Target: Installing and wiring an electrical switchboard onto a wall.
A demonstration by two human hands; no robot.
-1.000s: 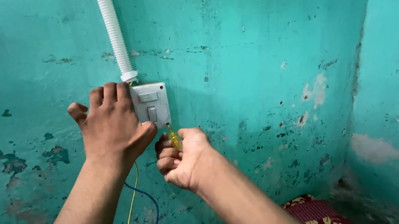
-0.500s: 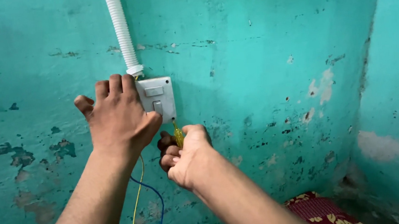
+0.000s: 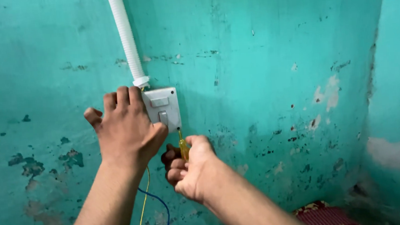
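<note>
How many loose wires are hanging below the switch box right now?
2: a yellow wire and a blue wire, both dropping below the left hand beside the forearm. Others may be hidden behind the hands.

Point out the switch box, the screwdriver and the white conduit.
switch box (image 3: pixel 165 107), head view, front plate.
screwdriver (image 3: pixel 183 148), head view, yellow handle.
white conduit (image 3: pixel 127 38), head view, ribbed middle.

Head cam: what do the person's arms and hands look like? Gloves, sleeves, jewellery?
Both bare. The left hand and right hand wear no gloves, rings or watch that show. Both forearms are uncovered to the frame edge, no sleeve cuffs in view. No markings or bandages visible.
</note>
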